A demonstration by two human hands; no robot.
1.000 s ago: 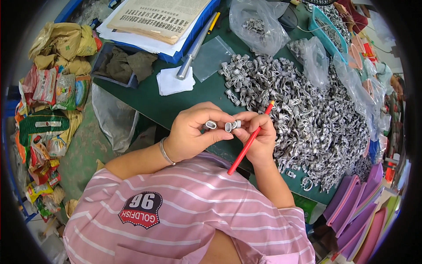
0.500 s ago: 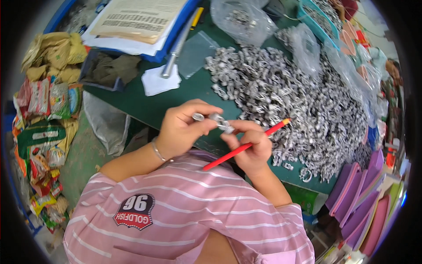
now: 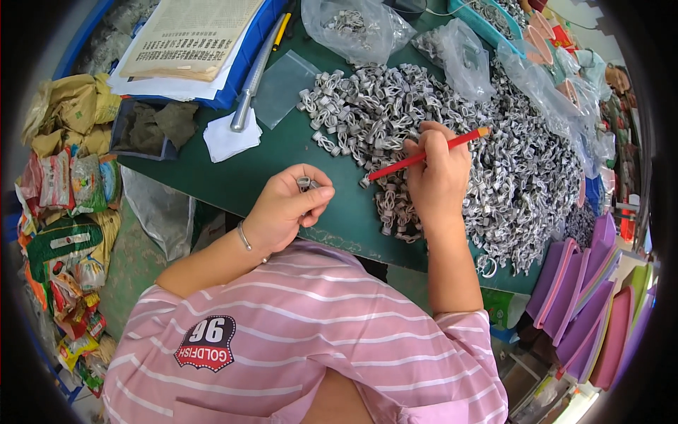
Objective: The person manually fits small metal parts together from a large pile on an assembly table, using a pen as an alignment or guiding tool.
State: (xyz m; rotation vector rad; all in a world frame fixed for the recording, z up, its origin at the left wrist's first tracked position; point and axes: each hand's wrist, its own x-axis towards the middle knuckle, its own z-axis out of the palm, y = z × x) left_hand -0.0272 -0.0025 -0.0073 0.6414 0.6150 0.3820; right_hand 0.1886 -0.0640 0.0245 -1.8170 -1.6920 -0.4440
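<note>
I see the left hand [image 3: 286,208] curled above the near edge of the green counter [image 3: 282,159], thumb and fingertips pinching a small grey metal clip [image 3: 305,184]. The right hand [image 3: 438,177] sits at 3 o'clock from it, closed around a red pencil [image 3: 424,155] whose tip points toward 9 o'clock and touches the fringe of the big heap of grey clips [image 3: 494,169]. That heap fills the counter from 12 to 4 o'clock and presses against the right wrist; loose clips lie just beside the pencil tip, between the two hands. At 11 o'clock from the left hand: a folded white cloth [image 3: 229,138], a silver metal bar [image 3: 253,74] lying across it, and an empty clear bag [image 3: 282,85] flat on the counter. A blue tray [image 3: 244,60] at 11 o'clock holds a stack of printed papers [image 3: 187,35]. A clear plastic bag [image 3: 353,28] at 12 o'clock has a few clips inside; other bags at 1 o'clock hold more. Purple and pink folders [image 3: 586,297] stand at 4 o'clock, off the counter. Snack wrappers [image 3: 63,212] are piled on the floor at 9 o'clock.
</note>
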